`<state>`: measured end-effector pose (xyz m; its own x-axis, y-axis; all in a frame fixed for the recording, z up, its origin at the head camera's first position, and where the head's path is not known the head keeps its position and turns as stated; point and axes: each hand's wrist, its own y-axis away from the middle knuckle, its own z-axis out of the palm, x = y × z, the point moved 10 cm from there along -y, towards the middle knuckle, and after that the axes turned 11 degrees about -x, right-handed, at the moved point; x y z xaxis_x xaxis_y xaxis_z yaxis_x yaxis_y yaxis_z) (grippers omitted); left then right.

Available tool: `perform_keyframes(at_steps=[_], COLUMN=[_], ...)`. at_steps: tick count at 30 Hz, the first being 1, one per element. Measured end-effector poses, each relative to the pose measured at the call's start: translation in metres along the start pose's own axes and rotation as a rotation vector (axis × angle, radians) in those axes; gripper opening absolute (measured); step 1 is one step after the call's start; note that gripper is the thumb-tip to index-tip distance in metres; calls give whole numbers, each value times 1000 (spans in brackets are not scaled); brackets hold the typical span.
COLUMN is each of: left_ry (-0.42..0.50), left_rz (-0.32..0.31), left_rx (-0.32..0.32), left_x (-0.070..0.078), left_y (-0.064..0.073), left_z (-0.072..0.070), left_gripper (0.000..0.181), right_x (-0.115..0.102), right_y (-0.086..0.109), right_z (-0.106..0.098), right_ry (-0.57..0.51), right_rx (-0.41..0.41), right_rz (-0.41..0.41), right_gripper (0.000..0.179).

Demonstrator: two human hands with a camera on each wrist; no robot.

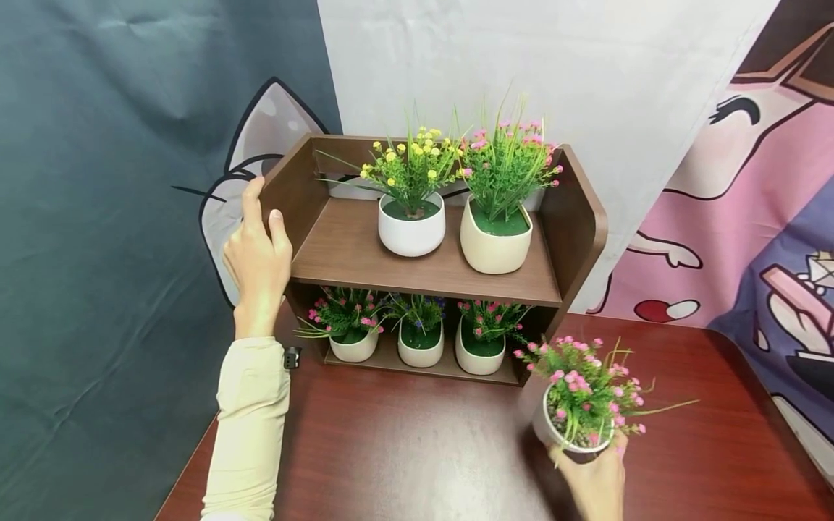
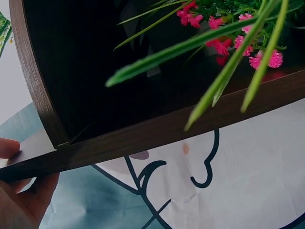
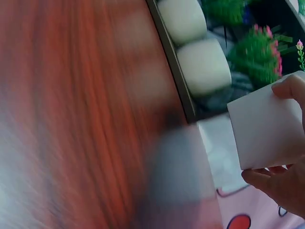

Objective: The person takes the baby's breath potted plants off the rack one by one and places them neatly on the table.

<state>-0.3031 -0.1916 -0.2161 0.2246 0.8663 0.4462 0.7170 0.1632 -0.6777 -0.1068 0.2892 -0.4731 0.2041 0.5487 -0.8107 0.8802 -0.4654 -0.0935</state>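
My right hand [image 1: 596, 477] grips a white flower pot [image 1: 546, 427] with pink flowers [image 1: 580, 391], held to the right of a brown two-tier shelf [image 1: 352, 242]. In the right wrist view, thumb and fingers are around the white pot [image 3: 269, 129], which is raised off the tabletop. My left hand [image 1: 257, 271] holds the shelf's left side panel. The left wrist view shows fingers [image 2: 40, 195] on both sides of the panel's edge. On the upper tier stand a round white pot [image 1: 412, 235] with yellow flowers and a cream pot [image 1: 495, 250] with pink flowers.
Three small potted plants line the lower tier: pink at left [image 1: 354, 349], blue in the middle [image 1: 420, 354], pink at right [image 1: 480, 359]. The shelf stands on a glossy reddish-brown table [image 1: 404, 441]. Cartoon-printed cloth [image 1: 508, 58] hangs behind and at both sides.
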Motion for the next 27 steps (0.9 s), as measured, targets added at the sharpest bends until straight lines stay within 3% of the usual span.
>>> perform_keyframes(at_steps=[5,10,17,27], left_ry=[0,2,0,-3], left_rz=[1,3,2,-1], left_rx=[4,2,0,3], left_x=[-1,-1,-1,-1], left_y=[-1,-1,0,0], left_z=[-1,0,3,2], left_gripper=[41,40,41,41], right_x=[18,29,30,35], right_y=[-26,-52,-81,-111], right_z=[-5,6,27,39], right_ry=[-54,-84,-74,-34], right_rx=[9,-10,-37,-21], right_rz=[35,46,0,-60], right_gripper=[89,91,88,90])
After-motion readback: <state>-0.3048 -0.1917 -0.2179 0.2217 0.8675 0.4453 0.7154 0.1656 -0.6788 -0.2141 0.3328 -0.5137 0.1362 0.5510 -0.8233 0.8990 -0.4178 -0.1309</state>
